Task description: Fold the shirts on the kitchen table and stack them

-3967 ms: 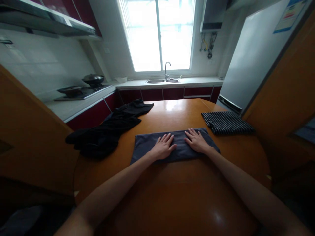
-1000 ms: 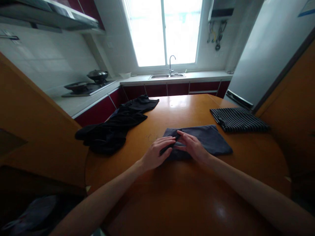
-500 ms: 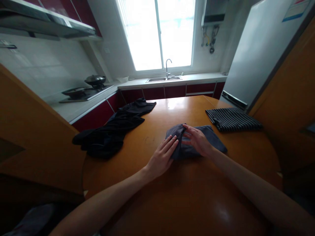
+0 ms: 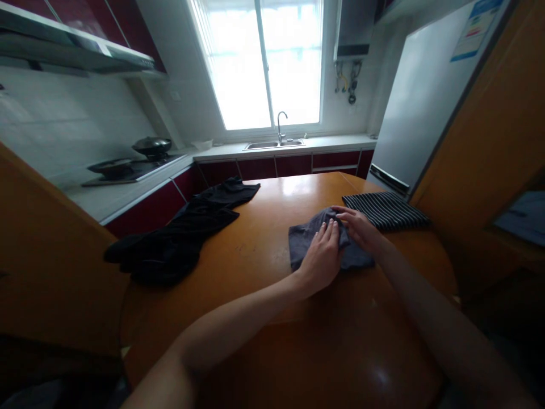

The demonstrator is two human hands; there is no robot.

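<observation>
Left hand (image 4: 320, 258) and right hand (image 4: 361, 232) at a grey cloth (image 4: 303, 241) on a wooden table (image 4: 264, 369)

The glossy, orange-brown table fills the foreground; beyond it, a steel sink (image 4: 263, 145) has two basins, their insides hard to see; limp black garments (image 4: 179, 244) sprawl at the table's left; a pot (image 4: 152, 146) wears a domed lid, contents hidden; the soft grey cloth lies right of the table's middle, long axis left to right, a fold raised midway; beside it, a striped cloth (image 4: 385, 211) lies flat; the left hand rests straight-fingered on the fold, ungripping; the right touches its far edge, any pinch unclear.
</observation>
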